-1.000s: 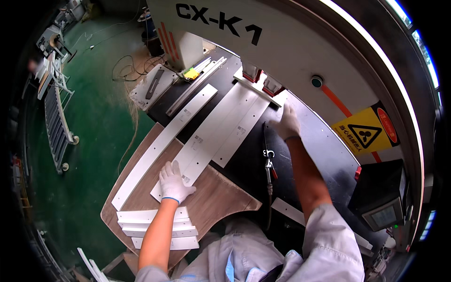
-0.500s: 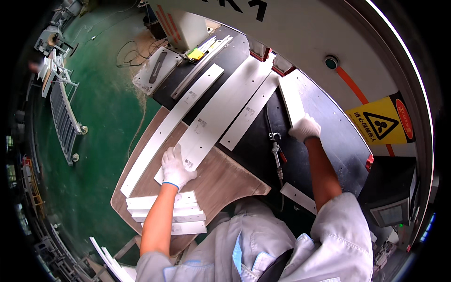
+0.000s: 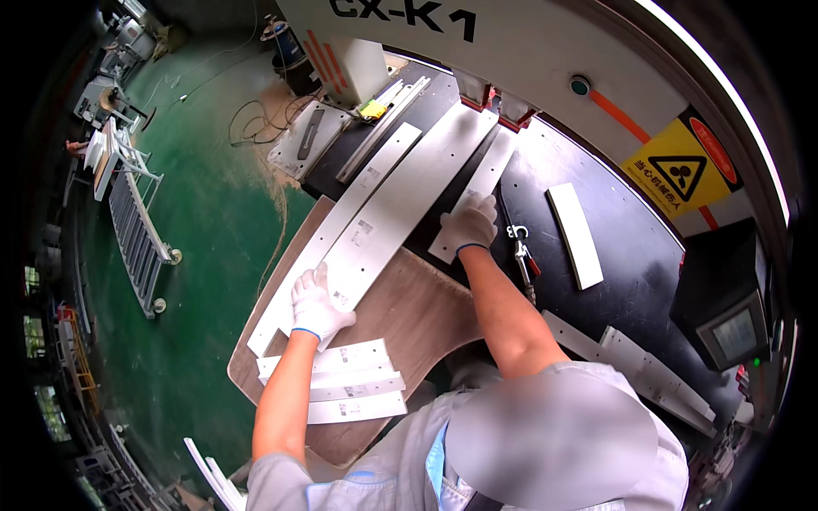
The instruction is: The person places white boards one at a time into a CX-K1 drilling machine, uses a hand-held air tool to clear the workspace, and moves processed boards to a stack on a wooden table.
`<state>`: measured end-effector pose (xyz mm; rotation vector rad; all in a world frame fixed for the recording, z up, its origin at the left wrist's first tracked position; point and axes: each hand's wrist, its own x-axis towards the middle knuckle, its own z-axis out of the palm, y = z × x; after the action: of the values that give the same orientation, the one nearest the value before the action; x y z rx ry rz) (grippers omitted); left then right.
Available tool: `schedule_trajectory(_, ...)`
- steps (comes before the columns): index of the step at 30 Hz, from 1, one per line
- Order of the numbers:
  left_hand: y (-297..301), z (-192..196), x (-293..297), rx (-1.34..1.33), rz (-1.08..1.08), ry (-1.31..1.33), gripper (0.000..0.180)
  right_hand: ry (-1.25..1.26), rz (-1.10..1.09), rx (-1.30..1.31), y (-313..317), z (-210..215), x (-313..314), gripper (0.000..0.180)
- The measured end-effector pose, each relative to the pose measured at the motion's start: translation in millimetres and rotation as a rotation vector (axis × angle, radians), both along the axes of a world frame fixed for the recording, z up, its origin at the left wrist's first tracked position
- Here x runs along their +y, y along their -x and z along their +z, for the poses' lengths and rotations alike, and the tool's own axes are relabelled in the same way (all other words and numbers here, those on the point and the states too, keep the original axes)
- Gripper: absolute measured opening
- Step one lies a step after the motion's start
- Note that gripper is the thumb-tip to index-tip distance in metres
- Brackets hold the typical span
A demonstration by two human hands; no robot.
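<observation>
Left fingers [image 3: 308, 282] spread on wide board [image 3: 396, 209], right fingers [image 3: 478, 209] on narrow strip [image 3: 492, 164]

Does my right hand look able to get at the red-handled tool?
Likely yes: the tool lies just right of your right hand with nothing visible between, though that hand is on a narrow board.

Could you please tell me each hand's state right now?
Left hand: open, resting on the wide white board.
Right hand: on the narrow white board; grip unclear.

Left hand [image 3: 315, 308] and right hand [image 3: 470, 225] wore whitish gloves [image 3: 312, 316]; blue edging [image 3: 307, 331] ran behind the left; grey sleeves [image 3: 281, 481] ended behind both.
</observation>
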<state>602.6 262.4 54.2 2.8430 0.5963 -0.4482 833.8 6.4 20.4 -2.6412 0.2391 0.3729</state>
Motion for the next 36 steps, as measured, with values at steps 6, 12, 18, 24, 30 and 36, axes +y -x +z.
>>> schedule_trajectory(6,42.9,11.1,19.3,-0.012,-0.016,-0.078,0.129,-0.165,-0.216,0.001,42.5,7.3,-5.9,0.096)
schedule_trajectory(12,65.1,18.9,20.0,0.001,-0.017,-0.043,0.132,-0.979,-0.323,-0.174,156.5,4.0,75.9,0.085)
schedule_trajectory(18,84.1,26.8,5.1,0.089,0.024,0.01,0.142,-1.351,-0.514,0.295,176.6,-13.3,115.6,0.042)
schedule_trajectory(24,96.6,19.3,44.1,0.001,0.129,0.309,0.134,-1.5,-0.549,0.334,186.1,-28.2,125.7,0.038)
schedule_trajectory(30,97.9,1.9,82.7,-0.019,0.308,0.667,0.045,-1.599,-0.42,0.26,187.7,-16.4,122.1,0.042)
schedule_trajectory(36,89.2,-7.7,109.6,0.01,0.491,0.977,0.052,-1.074,-0.17,0.19,171.6,0.1,166.1,0.05)
